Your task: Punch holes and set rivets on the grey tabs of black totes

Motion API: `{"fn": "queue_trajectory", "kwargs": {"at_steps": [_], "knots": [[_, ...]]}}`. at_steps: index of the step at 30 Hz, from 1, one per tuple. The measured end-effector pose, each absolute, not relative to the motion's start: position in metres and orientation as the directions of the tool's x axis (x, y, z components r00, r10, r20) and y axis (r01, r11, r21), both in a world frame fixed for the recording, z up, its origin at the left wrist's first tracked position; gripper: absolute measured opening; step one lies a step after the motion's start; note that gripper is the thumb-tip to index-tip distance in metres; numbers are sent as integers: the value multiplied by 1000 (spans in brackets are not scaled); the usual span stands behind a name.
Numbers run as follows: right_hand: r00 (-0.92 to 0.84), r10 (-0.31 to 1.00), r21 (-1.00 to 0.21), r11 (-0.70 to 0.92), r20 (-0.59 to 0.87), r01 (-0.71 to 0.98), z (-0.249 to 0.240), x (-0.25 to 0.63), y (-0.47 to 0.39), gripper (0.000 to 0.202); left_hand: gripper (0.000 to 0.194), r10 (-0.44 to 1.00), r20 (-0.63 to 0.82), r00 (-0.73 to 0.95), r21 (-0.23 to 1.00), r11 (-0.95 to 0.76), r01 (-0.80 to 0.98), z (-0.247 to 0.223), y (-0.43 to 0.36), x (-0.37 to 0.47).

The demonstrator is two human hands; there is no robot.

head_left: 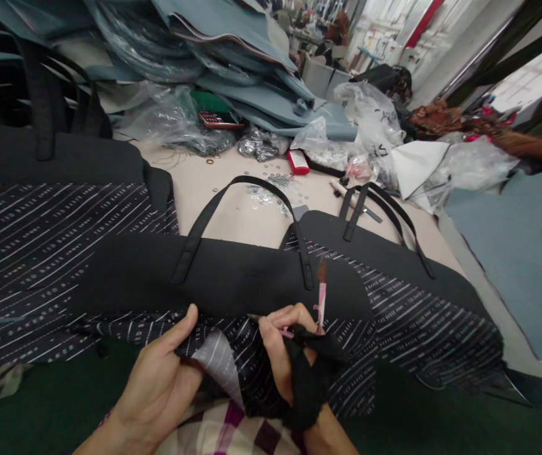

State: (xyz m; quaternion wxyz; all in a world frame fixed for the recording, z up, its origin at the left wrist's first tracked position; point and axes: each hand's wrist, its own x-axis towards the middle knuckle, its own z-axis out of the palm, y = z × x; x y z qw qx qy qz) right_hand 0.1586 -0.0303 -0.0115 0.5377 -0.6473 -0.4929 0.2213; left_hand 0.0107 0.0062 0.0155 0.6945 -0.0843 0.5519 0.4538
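Across the middle lies a bag panel (252, 272), plain black above, with a curved black handle (199, 230) and black fabric with white print (247, 347) below. My left hand (162, 373) grips a fold of that printed fabric between thumb and fingers, its pale grey underside turned up. My right hand (280, 341) is closed at the lower edge of the plain strip, with a narrow pointed tip showing ahead of its fingertips. From the same hand rises a slim tool (321, 300) with a pink-and-white wrapped shaft and brown pointed end. Black cloth (309, 373) wraps the hand and wrist.
More handled bag panels lie to the left (53, 246) and right (422, 297). Beyond are scattered small metal discs (271, 189), a red box (298, 162), a calculator (221, 120), plastic bags (370, 120) and stacked blue-grey sheets (233, 38).
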Motion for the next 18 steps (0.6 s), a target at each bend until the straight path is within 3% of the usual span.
{"fn": "queue_trajectory", "kwargs": {"at_steps": [5, 10, 18], "knots": [[359, 897, -868, 52, 258, 493, -16, 159, -32, 23, 27, 534, -845, -33, 396, 582, -711, 10, 4, 10], [304, 878, -805, 141, 371, 576, -21, 157, -30, 22, 27, 540, -841, -1, 387, 601, -700, 8, 4, 10], [410, 880, -956, 142, 241, 257, -16, 169, -35, 23, 32, 558, -829, -35, 410, 563, -718, 19, 8, 11]]}}
